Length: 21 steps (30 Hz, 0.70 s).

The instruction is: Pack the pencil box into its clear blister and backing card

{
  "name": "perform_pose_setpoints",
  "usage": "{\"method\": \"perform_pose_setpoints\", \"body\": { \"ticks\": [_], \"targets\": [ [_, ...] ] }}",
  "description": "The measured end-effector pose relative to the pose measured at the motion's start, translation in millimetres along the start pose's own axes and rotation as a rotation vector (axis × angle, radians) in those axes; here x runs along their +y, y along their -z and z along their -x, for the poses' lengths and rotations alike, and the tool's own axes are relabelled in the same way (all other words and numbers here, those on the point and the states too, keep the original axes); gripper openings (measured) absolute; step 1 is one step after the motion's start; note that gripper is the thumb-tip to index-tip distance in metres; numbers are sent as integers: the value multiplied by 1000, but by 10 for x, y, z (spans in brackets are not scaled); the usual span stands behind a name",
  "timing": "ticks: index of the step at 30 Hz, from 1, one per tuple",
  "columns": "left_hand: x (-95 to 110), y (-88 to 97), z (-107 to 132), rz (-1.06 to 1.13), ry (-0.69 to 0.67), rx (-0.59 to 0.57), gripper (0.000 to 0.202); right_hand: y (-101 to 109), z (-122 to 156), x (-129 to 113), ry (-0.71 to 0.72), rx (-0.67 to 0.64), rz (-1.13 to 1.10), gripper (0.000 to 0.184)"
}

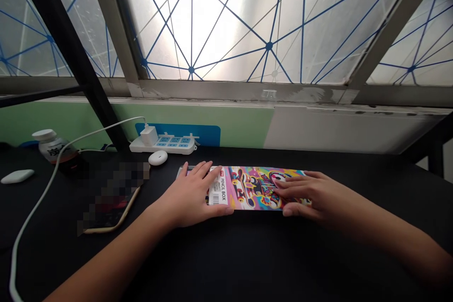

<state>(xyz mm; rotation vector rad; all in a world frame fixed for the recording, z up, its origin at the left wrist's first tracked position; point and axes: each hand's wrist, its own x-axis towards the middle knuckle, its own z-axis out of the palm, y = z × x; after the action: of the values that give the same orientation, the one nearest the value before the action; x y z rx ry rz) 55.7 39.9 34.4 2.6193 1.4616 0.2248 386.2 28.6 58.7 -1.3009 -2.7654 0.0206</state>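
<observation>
A long, brightly printed pencil box [247,188] with a white "PENCIL BOX" label lies flat on the black table [226,255], in the middle. My left hand [193,196] rests flat on its left end, fingers spread, thumb along the near edge. Over the box's right end lies my right hand [306,194], fingers stretched out and pointing left, thumb at the near edge. Both hands touch the box; neither lifts it.
A white power strip [166,142] with a plugged charger and its cable [42,193] sits at the wall. A small white oval case [157,157], a bottle [53,148], another white case [17,176] and a blurred-out item are on the left.
</observation>
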Motion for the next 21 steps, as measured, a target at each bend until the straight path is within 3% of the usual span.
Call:
{"method": "perform_pose_setpoints", "body": {
  "ticks": [2,4,7,10,14,16,18,21],
  "targets": [
    [-4,0,-1,-5,-4,-18,101,-103,-76,-121,8,121,67,49],
    [-7,-3,-3,-9,-14,-23,100,-256,-172,-312,81,211,112,73],
    [-20,-14,-4,-6,-27,-11,95,-420,-262,-541,214,191,105,98],
    [-37,-22,-6,2,-29,-4,90,-350,-231,-544,189,141,46,82],
    [-34,-7,-7,-14,-12,-7,88,-44,-108,-320,82,94,-5,45],
    [-21,6,-6,-15,-6,-21,87,27,-87,-237,45,95,7,40],
    [-11,15,-6,-11,-3,-35,87,-14,-110,-225,24,137,42,50],
    [-23,23,-11,-4,4,-51,87,-206,-190,-320,96,142,73,83]
  ]
}}
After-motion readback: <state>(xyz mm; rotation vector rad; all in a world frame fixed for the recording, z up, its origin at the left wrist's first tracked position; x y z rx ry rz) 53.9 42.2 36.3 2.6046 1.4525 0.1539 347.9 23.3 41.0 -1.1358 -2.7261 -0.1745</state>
